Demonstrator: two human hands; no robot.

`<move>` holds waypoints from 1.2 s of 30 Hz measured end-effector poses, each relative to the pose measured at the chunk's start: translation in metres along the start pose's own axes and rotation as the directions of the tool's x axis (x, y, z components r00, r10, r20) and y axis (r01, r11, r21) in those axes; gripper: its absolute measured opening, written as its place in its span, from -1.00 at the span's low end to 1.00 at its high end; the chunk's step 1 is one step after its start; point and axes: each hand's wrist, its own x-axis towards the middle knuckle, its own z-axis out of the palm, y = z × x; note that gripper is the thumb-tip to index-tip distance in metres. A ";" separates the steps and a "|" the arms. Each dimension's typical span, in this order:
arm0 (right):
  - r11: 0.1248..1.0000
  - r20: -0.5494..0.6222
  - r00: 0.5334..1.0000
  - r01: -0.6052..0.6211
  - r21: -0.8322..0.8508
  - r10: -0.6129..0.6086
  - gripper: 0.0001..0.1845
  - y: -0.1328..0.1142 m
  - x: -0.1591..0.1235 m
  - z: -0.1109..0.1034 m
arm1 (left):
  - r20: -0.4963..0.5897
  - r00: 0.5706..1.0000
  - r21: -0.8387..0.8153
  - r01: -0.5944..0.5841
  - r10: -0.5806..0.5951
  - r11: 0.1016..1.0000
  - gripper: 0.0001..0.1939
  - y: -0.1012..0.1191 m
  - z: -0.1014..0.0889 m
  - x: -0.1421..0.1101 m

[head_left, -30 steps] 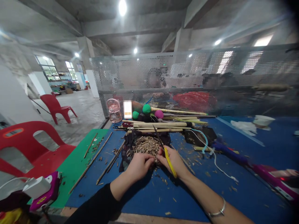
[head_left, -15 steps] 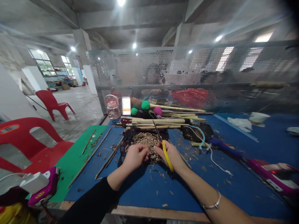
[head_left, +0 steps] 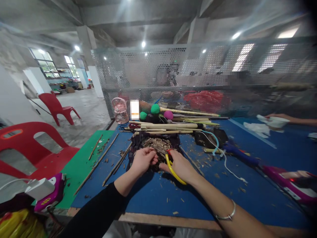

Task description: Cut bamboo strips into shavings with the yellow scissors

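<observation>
Wrapped around the yellow handle of the scissors (head_left: pixel 168 165), the right hand (head_left: pixel 182 165) has a good hold. Its thumb sticks out toward the other hand. The scissors lie low, and their dark blades point across to the fingers of the left hand (head_left: pixel 142 161). Those fingers are curled, with the tips close together. I cannot tell if they pinch a small bit. The blades are very near them, so a slip could nip a finger.

Just under and past the blades is a pile of little brown bits (head_left: pixel 159 142). It sits on a dark cloth (head_left: pixel 175 139) on the blue table (head_left: pixel 148 205). Thin brown sticks (head_left: pixel 119 165) lie to the left, and fat pale sticks (head_left: pixel 170 126) lie behind the cloth. Farther off, to the right, another person's hand (head_left: pixel 287 116) is at a white cup (head_left: pixel 279 122).
</observation>
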 end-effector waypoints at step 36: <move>0.997 0.145 0.988 -0.045 -0.059 0.053 -0.38 -0.001 -0.004 -0.005 | -0.045 0.988 0.233 -0.134 0.148 0.963 -0.84 -0.014 -0.006 0.010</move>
